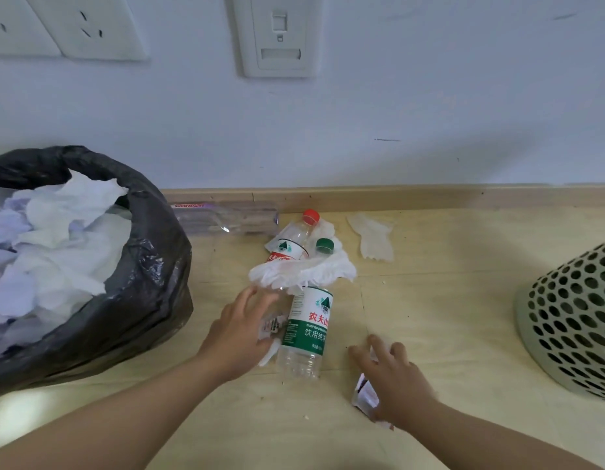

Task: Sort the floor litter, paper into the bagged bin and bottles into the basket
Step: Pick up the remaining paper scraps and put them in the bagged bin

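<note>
Through the head camera I am looking down at a pale wooden floor (447, 300) where it meets a white wall. The left hand (240, 334) is reaching forward with its fingers straight and spread, gripping nothing. Its fingertips are hovering at the edge of a crumpled white tissue (304, 271), and a small crinkled printed wrapper (272, 325) is lying under its palm. Just beside that hand a clear ribbed plastic bottle with a green cap (309, 330) is lying on its side, with its green-and-white label facing up. The tissue is draping over its neck and over the red-capped bottle (290, 242) behind it. A flattened transparent bottle (226, 217) is resting against the skirting board, and a flat, wrinkled sheet of tissue (374, 240) is lying further right. The right hand (392, 378) is spreading palm down, fingers apart, over a small glossy folded packet (363, 393); whether it is pressing on it I cannot tell. On the left the bin with its shiny black bag (151, 266) is brimming with soft white paper (56, 239). On the right the pale green perforated basket (572, 320) is standing well apart.
</note>
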Available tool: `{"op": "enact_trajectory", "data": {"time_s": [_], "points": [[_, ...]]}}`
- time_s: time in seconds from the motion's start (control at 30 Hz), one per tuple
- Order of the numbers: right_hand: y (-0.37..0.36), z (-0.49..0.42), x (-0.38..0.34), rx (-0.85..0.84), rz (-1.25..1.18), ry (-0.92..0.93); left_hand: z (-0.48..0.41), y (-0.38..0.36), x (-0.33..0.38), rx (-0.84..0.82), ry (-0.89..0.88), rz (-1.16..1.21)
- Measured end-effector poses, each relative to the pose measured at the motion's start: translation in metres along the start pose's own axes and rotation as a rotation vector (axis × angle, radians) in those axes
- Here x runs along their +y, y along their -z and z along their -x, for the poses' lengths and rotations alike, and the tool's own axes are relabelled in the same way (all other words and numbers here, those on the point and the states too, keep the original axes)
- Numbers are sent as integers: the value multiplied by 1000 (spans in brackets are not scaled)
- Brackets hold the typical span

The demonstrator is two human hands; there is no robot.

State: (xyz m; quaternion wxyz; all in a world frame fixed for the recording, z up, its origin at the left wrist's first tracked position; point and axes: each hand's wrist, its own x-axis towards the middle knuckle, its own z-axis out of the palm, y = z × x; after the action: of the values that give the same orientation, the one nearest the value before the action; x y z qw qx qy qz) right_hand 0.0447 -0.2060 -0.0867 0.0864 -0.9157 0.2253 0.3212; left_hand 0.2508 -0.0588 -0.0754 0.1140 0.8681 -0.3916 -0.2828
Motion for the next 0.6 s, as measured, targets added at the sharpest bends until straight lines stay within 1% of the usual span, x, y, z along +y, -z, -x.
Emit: {"op": "enact_trajectory", "data": {"time_s": [0.03,0.1,0.17,0.23,0.3,0.37,0.43,0.5,0.57,0.6], "points": [[1,-2,0,-6,-43,1,1,-2,-4,-85,11,-4],[4,-7,0,-34,-116,-3,3,-6,-9,-172,10,-95],[5,-12,-1,-53,-167,-10,2,-11,-13,-183,-12,-206],[7,-17,-3,-72,-230,-54,2,-15,-16,-156,-37,-283],[8,-23,-1,-79,-264,-91,0,-16,-15,-146,-61,-325],[15,-28,2,-34,-335,-161,-1,-17,-15,-162,-73,-322],[27,-34,3,69,-506,-259,-3,-15,-16,-177,-52,-261],[46,-37,-2,221,-747,-326,-7,-13,-21,-176,-3,-139],[67,-40,-15,405,-961,-324,-10,-10,-26,-172,37,-34],[79,-41,-23,477,-1046,-294,-11,-8,-29,-175,49,2]]}}
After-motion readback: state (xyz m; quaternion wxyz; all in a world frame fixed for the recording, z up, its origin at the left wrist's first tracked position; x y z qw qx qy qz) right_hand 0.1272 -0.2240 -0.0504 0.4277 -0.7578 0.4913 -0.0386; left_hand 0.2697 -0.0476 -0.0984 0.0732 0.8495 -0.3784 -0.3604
